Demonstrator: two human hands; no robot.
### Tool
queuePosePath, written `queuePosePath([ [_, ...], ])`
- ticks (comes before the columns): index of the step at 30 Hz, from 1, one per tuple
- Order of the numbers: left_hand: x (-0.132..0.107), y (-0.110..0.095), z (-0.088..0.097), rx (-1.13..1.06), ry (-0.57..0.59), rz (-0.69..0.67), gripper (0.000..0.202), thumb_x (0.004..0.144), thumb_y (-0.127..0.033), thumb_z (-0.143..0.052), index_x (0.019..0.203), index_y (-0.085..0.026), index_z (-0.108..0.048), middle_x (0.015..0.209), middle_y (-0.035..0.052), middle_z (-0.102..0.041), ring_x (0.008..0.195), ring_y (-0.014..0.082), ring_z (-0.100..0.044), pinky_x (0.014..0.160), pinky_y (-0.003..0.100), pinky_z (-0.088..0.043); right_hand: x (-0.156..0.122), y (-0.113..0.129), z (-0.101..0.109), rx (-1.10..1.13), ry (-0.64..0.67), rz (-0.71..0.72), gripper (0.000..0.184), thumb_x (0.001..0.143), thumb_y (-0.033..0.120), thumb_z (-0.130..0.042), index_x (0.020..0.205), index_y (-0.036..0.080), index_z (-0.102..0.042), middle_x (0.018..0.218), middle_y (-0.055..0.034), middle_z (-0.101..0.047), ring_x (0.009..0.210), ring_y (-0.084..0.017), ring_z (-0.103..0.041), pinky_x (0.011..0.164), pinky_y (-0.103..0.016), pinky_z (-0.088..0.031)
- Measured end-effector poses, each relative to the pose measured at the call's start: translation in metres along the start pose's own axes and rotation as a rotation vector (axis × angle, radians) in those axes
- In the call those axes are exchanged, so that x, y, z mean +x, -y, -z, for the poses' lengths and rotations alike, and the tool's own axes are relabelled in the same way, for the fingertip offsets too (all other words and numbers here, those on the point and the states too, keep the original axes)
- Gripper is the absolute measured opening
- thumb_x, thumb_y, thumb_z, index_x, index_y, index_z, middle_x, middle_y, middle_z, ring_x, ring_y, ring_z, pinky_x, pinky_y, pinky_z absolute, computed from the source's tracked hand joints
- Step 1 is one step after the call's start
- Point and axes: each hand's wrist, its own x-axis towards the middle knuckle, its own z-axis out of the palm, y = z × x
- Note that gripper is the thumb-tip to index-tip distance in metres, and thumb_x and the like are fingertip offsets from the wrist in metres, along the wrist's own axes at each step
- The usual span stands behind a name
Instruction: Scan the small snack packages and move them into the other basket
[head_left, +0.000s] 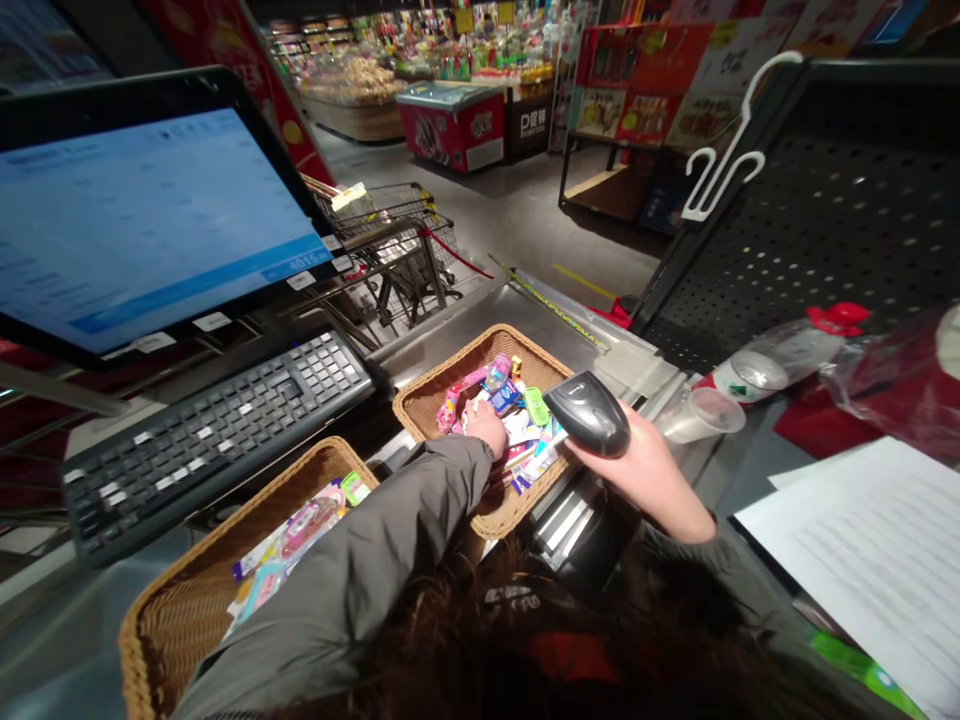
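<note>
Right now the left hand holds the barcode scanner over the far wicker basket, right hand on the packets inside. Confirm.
Wrong: the head view shows the right hand holding the barcode scanner over the far wicker basket, left hand on the packets inside.

Large P on dark counter front [529, 118] (rest too blurred), monitor [154, 225] figures unreadable

We reach our left hand [486, 428] into a woven tan wicker basket [480, 350], touching small brightly packaged goods [536, 445] | our right hand [645, 475] grips a black handheld barcode scanner [589, 413] just above them | a second wicker basket [187, 610] lies near a black keyboard [217, 430]
</note>
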Motion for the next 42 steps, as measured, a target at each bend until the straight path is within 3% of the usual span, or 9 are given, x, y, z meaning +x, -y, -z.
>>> queuePosePath([
  [4, -0.004, 0.009, 0.017, 0.019, 0.01, -0.057, 0.044, 0.06, -0.029, -0.081, 0.1, -0.012, -0.073, 0.131, 0.0222, -0.059, 0.132, 0.043, -0.045, 0.114, 0.07, -0.014, -0.001, 0.0, 0.003, -0.01, -0.023, 0.027, 0.04, 0.08, 0.039, -0.073, 0.114, 0.02, -0.067, 0.118, -0.0115, -0.071, 0.111, -0.032, -0.067, 0.096, -0.049, -0.054],
  [8, -0.01, 0.019, 0.041, 0.016, -0.046, -0.131, 0.045, 0.06, -0.036, -0.08, 0.1, -0.016, -0.073, 0.123, 0.0164, -0.064, 0.126, 0.0378, -0.051, 0.117, 0.066, -0.012, -0.002, 0.004, 0.002, -0.034, -0.032, 0.047, 0.037, 0.08, 0.038, -0.072, 0.111, 0.019, -0.068, 0.116, -0.0122, -0.072, 0.108, -0.032, -0.068, 0.094, -0.048, -0.055],
  [11, -0.022, 0.029, 0.068, 0.006, -0.109, -0.178, 0.038, 0.062, -0.034, -0.077, 0.097, -0.02, -0.073, 0.125, 0.0128, -0.064, 0.132, 0.0372, -0.046, 0.118, 0.066, -0.007, -0.002, 0.01, -0.003, -0.051, -0.023, 0.059, 0.038, 0.079, 0.039, -0.072, 0.111, 0.018, -0.068, 0.114, -0.0125, -0.072, 0.105, -0.032, -0.069, 0.092, -0.047, -0.056],
  [17, -0.084, 0.065, 0.138, -0.04, -0.514, -0.307, 0.025, 0.072, -0.031, -0.071, 0.095, -0.021, -0.068, 0.131, 0.0101, -0.063, 0.138, 0.0328, -0.043, 0.121, 0.065, -0.005, 0.002, 0.034, -0.016, -0.091, 0.001, 0.199, 0.039, 0.079, 0.037, -0.071, 0.112, 0.017, -0.068, 0.112, -0.0124, -0.072, 0.103, -0.03, -0.069, 0.093, -0.044, -0.056],
  [20, -0.128, 0.09, 0.165, 0.027, -0.775, -0.258, 0.022, 0.078, -0.026, -0.065, 0.099, -0.02, -0.064, 0.134, 0.0112, -0.061, 0.141, 0.0313, -0.041, 0.121, 0.064, -0.005, 0.005, 0.055, -0.025, -0.095, -0.02, 0.313, 0.044, 0.08, 0.038, -0.07, 0.119, 0.017, -0.064, 0.119, -0.0142, -0.07, 0.113, -0.032, -0.066, 0.099, -0.047, -0.053],
  [23, -0.173, 0.115, 0.18, 0.082, -0.941, -0.151, 0.022, 0.078, -0.024, -0.065, 0.099, -0.022, -0.062, 0.135, 0.01, -0.061, 0.141, 0.0302, -0.041, 0.122, 0.062, -0.006, 0.006, 0.083, -0.037, -0.069, -0.012, 0.437, 0.046, 0.082, 0.036, -0.068, 0.123, 0.018, -0.061, 0.124, -0.0149, -0.068, 0.12, -0.033, -0.062, 0.104, -0.051, -0.05],
  [27, -0.23, 0.143, 0.183, 0.116, -1.04, 0.0, 0.021, 0.078, -0.027, -0.066, 0.098, -0.022, -0.061, 0.136, 0.0096, -0.061, 0.143, 0.0293, -0.04, 0.123, 0.058, -0.006, 0.005, 0.125, -0.059, -0.033, 0.075, 0.61, 0.047, 0.082, 0.03, -0.066, 0.127, 0.019, -0.058, 0.129, -0.015, -0.065, 0.122, -0.032, -0.06, 0.106, -0.052, -0.048],
  [33, -0.301, 0.173, 0.17, 0.17, -1.109, 0.179, 0.016, 0.083, -0.032, -0.062, 0.096, -0.023, -0.062, 0.143, 0.0106, -0.055, 0.146, 0.0306, -0.034, 0.123, 0.058, -0.007, -0.006, 0.183, -0.091, 0.026, 0.162, 0.767, 0.057, 0.079, 0.025, -0.067, 0.134, 0.022, -0.051, 0.133, -0.0147, -0.062, 0.13, -0.035, -0.054, 0.11, -0.057, -0.043],
  [42, -0.356, 0.201, 0.147, 0.206, -1.102, 0.318, 0.016, 0.083, -0.031, -0.063, 0.096, -0.023, -0.063, 0.146, 0.0102, -0.051, 0.146, 0.0316, -0.035, 0.123, 0.059, -0.006, -0.02, 0.226, -0.128, 0.04, 0.326, 0.845, 0.039, 0.077, 0.022, -0.067, 0.116, 0.019, -0.064, 0.13, -0.0172, -0.062, 0.137, -0.038, -0.045, 0.111, -0.062, -0.038],
])
